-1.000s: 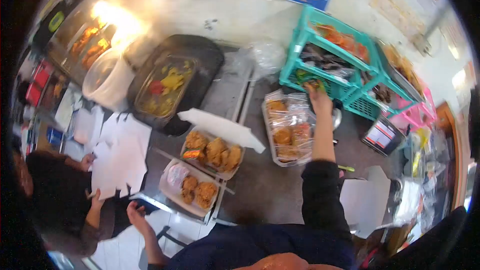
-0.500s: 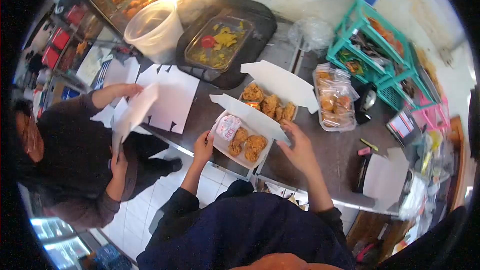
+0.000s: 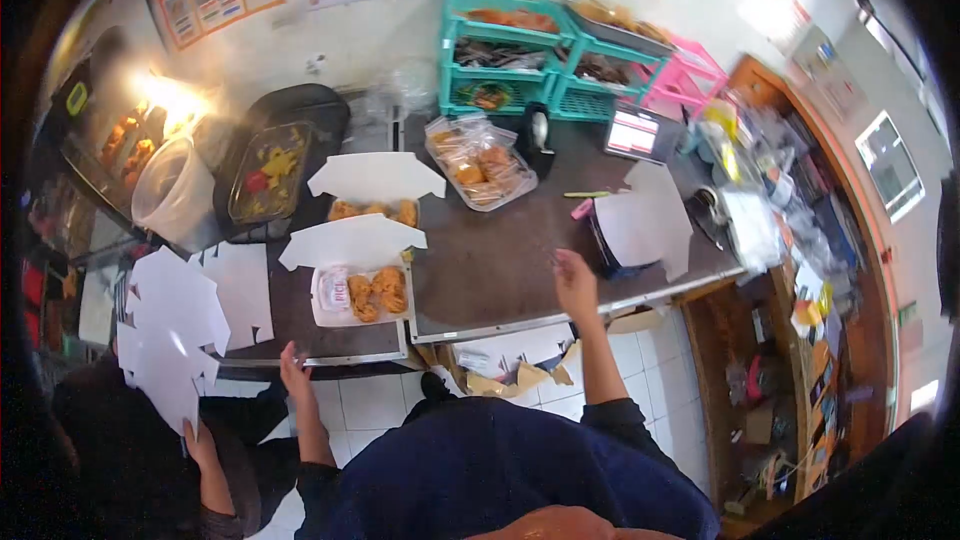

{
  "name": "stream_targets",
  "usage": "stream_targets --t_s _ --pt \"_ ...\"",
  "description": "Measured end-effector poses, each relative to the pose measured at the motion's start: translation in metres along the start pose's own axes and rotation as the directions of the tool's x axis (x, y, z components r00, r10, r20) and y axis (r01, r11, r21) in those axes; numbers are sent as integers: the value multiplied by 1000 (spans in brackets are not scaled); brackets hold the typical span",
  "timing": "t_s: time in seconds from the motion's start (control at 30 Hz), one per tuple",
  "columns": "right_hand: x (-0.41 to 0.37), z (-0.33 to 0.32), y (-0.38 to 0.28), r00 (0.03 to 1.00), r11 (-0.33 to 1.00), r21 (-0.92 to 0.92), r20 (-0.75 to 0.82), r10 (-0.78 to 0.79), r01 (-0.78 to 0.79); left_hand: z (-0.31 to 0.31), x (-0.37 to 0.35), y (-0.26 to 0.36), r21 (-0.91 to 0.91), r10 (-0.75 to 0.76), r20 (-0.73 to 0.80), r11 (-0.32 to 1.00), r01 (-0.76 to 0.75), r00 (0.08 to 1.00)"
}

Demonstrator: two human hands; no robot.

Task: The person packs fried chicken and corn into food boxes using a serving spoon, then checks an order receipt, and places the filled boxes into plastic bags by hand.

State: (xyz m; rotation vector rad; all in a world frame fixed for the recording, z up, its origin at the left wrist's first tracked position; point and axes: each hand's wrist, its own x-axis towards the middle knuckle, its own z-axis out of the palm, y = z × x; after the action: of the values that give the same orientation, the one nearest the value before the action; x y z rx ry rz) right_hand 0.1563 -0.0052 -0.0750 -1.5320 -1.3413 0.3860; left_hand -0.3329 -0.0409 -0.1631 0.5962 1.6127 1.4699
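My left hand (image 3: 295, 372) is raised at the table's front edge, fingers apart and holding nothing. Just beyond it sits an open white box (image 3: 361, 321) with a paper-wrapped RICE pack (image 3: 334, 290) and fried chicken pieces (image 3: 378, 295) inside, its lid (image 3: 352, 243) standing up. Behind this is a second open box (image 3: 377, 176) of fried chicken. Over the table further right, my right hand (image 3: 575, 285) has loosely bent fingers, with nothing visible in them. Nearest to it are a dark box (image 3: 612, 258) topped by white card (image 3: 645, 225), and a pink object (image 3: 582, 210).
At left, another person's hand (image 3: 200, 442) holds flat white cartons (image 3: 175, 315). A clear tub of packets (image 3: 482, 165), teal racks (image 3: 500, 50) and a screen device (image 3: 640, 132) stand at the back. Plastic bags (image 3: 755, 225) crowd the right end.
Both hands have left the box with the rice and chicken, the right one moving right across the table. My view has turned right. The other person's cartons have shifted.
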Motion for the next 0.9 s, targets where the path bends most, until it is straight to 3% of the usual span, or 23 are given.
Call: stream_targets --t_s 0.07,0.13,0.2,0.23,0.27,0.3,0.37,0.47,0.57,0.67,0.8,0.9 --pt "-11 -43 19 985 990 53 -110 133 -127 -12 -3 0 33 29 -99 999 -25 995" --pt "-21 -82 66 968 985 89 -193 162 -147 -24 -12 -2 -4 29 -182 1000 -30 983" --pt "-27 -113 71 930 965 218 -303 209 -146 -29 -16 -14 -86 30 -264 995 -54 964" --pt "-28 -128 50 921 975 131 -324 215 -182 -33 -17 -19 -101 36 -252 993 -64 967" --pt "-27 -140 59 889 931 265 -319 329 -250 -36 -18 -20 -117 47 -253 990 -79 966" --pt "-28 -146 43 877 967 104 -408 253 -231 -39 -18 -21 -133 74 -243 985 -109 967" --pt "-23 -158 57 859 924 302 -381 343 -235 -35 -36 -1 -118 123 -268 980 -159 956" --pt "-16 -156 71 899 958 277 -397 187 -77 -31 -46 19 -106 142 -304 978 -181 942" --pt "-5 -131 59 932 929 366 -312 185 -62 -31 -51 25 -90 156 -309 977 -193 938" --pt "3 -90 25 959 950 270 -185 214 -160 -36 -46 12 -89 147 -273 980 -177 951" --pt "11 3 -15 999 988 144 24 46 -49 -42 -33 -1 -75 97 -202 991 -114 974" --pt "13 78 -88 969 998 42 243 39 -50 -42 -13 11 -67 75 -149 994 -86 986"
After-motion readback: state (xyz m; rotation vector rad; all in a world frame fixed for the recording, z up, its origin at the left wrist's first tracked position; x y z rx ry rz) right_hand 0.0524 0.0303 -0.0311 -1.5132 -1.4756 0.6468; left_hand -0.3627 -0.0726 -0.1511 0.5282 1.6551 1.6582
